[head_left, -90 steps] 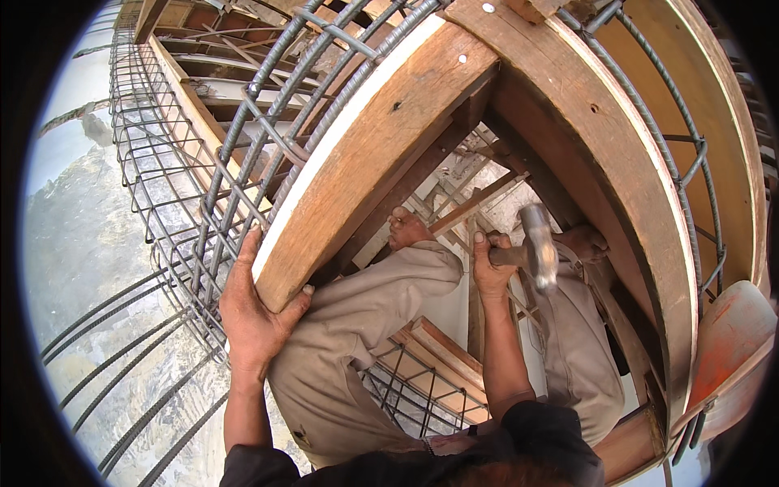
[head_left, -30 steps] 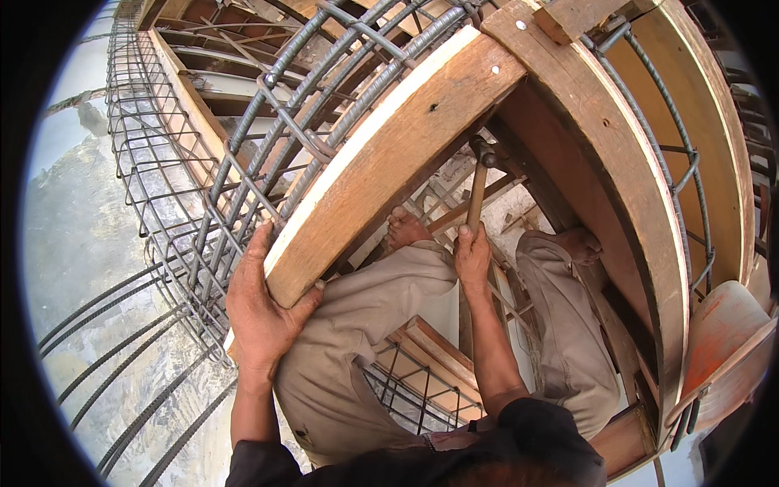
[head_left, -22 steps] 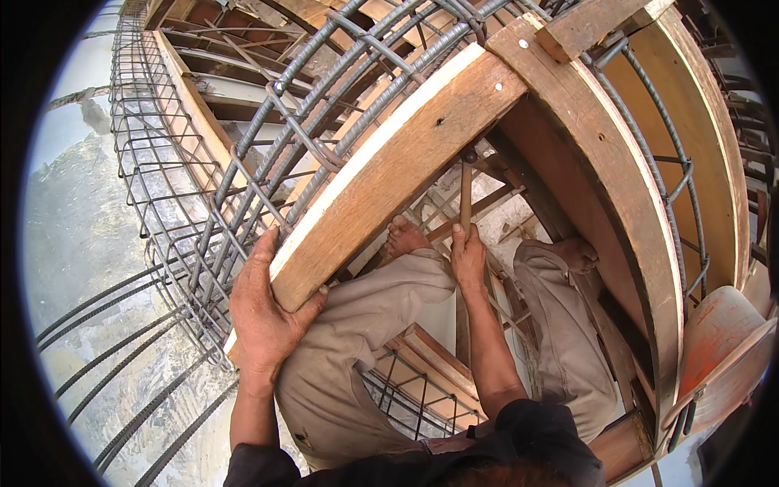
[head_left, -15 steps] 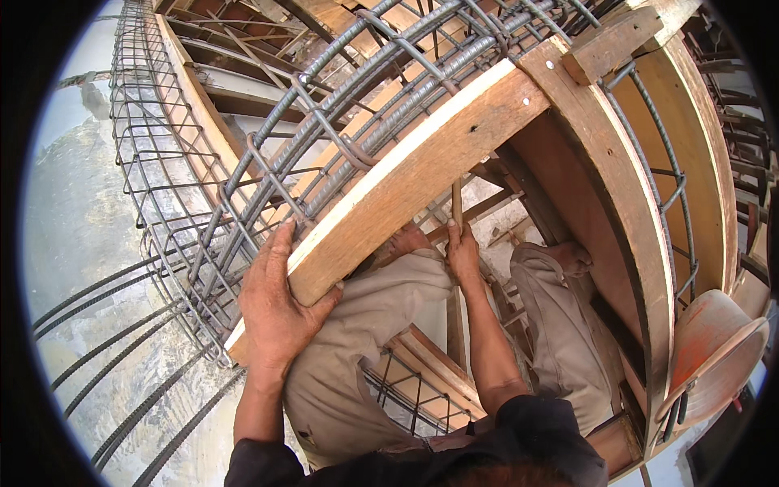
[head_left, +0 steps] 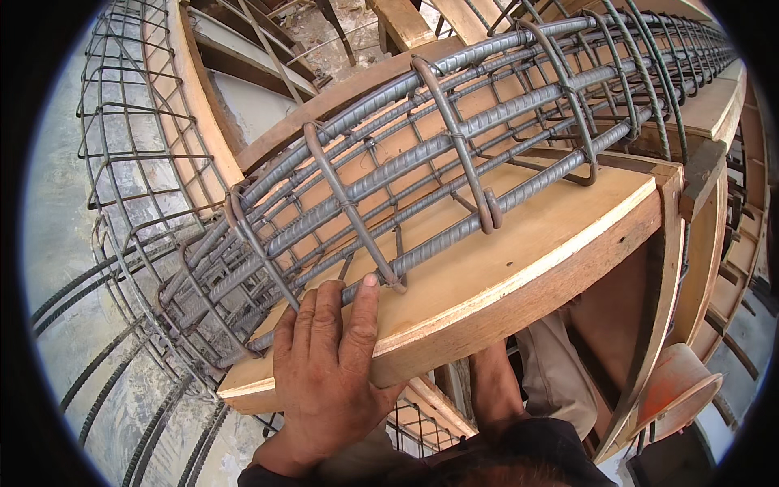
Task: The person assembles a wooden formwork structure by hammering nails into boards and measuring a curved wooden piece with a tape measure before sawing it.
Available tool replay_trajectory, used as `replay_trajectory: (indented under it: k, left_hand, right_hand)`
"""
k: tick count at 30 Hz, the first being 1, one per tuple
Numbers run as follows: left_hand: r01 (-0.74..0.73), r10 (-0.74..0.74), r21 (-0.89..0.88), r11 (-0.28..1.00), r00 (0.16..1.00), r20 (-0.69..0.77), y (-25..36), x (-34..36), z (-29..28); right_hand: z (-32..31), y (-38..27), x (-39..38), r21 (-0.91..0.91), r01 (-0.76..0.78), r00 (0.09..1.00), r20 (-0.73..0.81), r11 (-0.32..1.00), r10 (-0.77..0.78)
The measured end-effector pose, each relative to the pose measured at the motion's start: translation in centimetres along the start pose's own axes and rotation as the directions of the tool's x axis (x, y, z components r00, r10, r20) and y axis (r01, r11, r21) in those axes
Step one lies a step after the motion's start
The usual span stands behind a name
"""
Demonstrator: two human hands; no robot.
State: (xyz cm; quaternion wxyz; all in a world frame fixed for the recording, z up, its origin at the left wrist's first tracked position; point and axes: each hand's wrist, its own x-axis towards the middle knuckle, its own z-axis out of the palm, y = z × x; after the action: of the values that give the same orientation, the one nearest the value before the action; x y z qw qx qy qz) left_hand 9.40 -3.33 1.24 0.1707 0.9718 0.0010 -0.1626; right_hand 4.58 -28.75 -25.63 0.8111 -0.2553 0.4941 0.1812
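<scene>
My left hand [head_left: 329, 365] lies over the front edge of a curved plywood formwork panel [head_left: 519, 243]. Its fingers are stretched out flat on top, with the fingertips at the lowest bar of a rebar cage [head_left: 454, 150]. The thumb hangs down beside the panel's wooden front edge strip [head_left: 487, 325]. Below that edge my right forearm [head_left: 495, 381] reaches under the panel. The right hand's fingers are hidden there, so whatever they hold cannot be seen.
A second rebar mesh [head_left: 138, 146] curves along the grey concrete wall at left, where several dark bars [head_left: 105, 398] stick out. Wooden framing [head_left: 661, 284] and an orange-stained bucket [head_left: 677, 385] stand at right. My trousered leg [head_left: 560, 373] shows below the panel.
The view has tipped up, bringing the panel top and rebar cage into sight. My left hand's fingers now lie over the top. My right hand, earlier around a wooden stick, is hidden.
</scene>
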Motion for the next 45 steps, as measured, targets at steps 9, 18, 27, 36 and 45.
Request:
replay_trajectory:
  k: [9, 18, 27, 36, 45]
  left_hand:
    - [-0.044, 0.043, -0.016, 0.999, 0.998, -0.048, -0.7, 0.2, 0.0]
    - [-0.036, 0.036, -0.002, 0.999, 0.997, -0.066, -0.9, 0.0, 0.6]
    - [-0.004, 0.003, -0.029, 1.0, 0.999, -0.033, -0.5, -0.2, -0.2]
    - [-0.022, 0.021, -0.005, 1.0, 0.994, -0.108, 0.5, -0.3, 0.2]
    - [0.002, 0.026, 0.137, 0.991, 0.979, -0.203, 2.8, -0.8, 0.2]
  right_hand:
    - [-0.3, -0.9, -1.6, 0.011, -0.055, 0.999, -0.002, 0.998, 0.055]
    - [0.5, -1.0, -2.1, 0.0, -0.095, 0.995, 0.031, 0.995, 0.095]
    - [1.1, -1.6, -1.6, 0.03, -0.107, 0.992, 0.068, 0.994, 0.105]
    - [2.3, -3.0, -5.8, 0.173, 0.021, 0.999, -0.047, 0.985, -0.013]
    - [-1.3, -6.6, -21.0, 0.05, -0.15, 0.986, 0.081, 0.987, 0.145]
